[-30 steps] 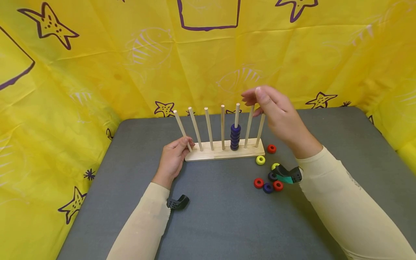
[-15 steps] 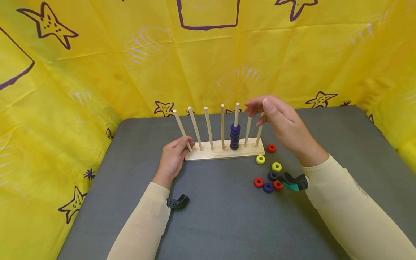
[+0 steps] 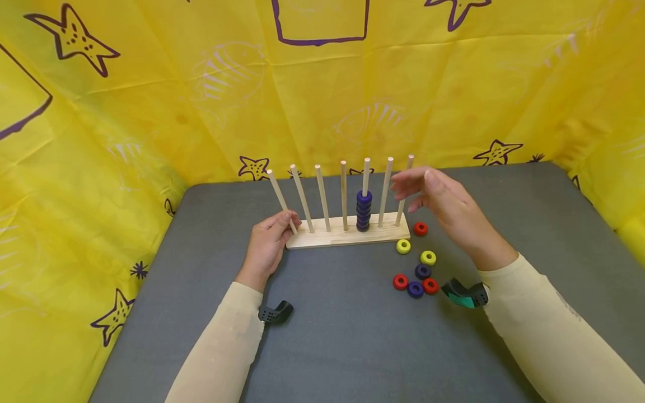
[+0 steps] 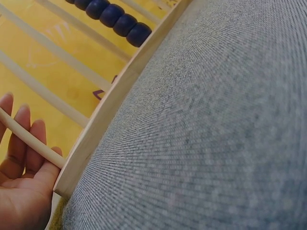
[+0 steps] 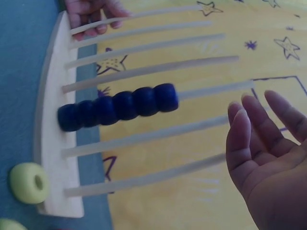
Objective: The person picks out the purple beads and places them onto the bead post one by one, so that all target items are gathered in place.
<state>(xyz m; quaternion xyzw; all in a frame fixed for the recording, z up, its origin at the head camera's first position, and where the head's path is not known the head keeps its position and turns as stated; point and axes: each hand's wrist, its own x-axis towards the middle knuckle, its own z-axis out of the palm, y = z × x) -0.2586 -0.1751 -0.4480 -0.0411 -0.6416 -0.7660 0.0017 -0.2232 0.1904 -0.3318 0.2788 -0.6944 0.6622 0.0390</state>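
Observation:
A wooden stand (image 3: 330,239) with a row of upright pegs sits on the table. My left hand (image 3: 269,242) holds it at the left end, thumb and fingers about the foot of the leftmost peg (image 4: 36,143). A stack of dark blue ring beads (image 3: 363,211) fills the lower part of one peg right of the middle; the other pegs carry no beads. My right hand (image 3: 450,210) hovers beside the rightmost peg (image 5: 144,180), fingers loosely bent and holding nothing. In the right wrist view, its fingertips stand apart from the pegs.
Loose beads lie right of the stand: yellow ones (image 3: 403,247), red ones (image 3: 400,281) and dark blue ones (image 3: 415,289). One yellow bead is close to the base's right corner. A yellow patterned cloth (image 3: 312,101) hangs behind the grey table (image 3: 322,336).
My right hand has moved down and to the right from above the two rightmost pegs, uncovering their tops. The left hand and the stand have stayed in place.

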